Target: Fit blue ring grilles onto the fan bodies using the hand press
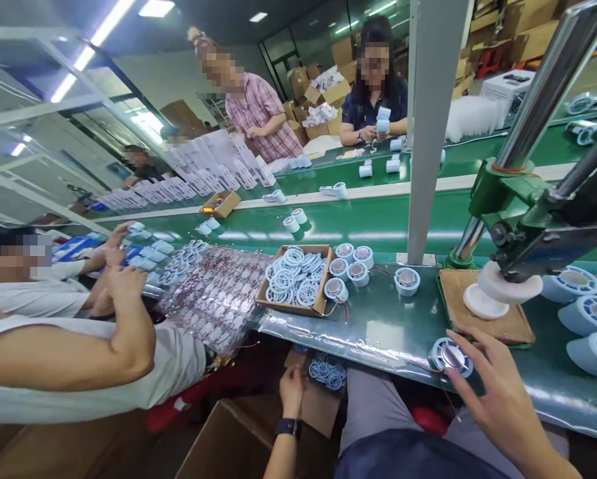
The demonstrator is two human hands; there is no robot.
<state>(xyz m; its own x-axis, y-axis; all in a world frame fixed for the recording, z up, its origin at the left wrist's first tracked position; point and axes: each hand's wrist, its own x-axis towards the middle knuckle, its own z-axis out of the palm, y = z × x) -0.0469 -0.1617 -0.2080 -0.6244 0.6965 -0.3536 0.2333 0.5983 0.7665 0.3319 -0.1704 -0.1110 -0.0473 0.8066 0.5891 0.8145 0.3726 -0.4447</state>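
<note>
A plaid-shirted person [258,106] stands across the conveyor [368,214], left of a tall grey post [424,133].

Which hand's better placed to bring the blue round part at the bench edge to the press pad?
Right hand, most likely: it touches the blue round part, close to the brown press pad. The left hand is lower than the green bench, near a box of blue rings.

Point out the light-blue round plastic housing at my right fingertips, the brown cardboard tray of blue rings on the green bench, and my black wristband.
Light-blue round plastic housing [452,356]: head view, on its silver disc.
Brown cardboard tray [293,308]: head view, on its front wall.
Black wristband [289,427]: head view, on its outer face.
</note>
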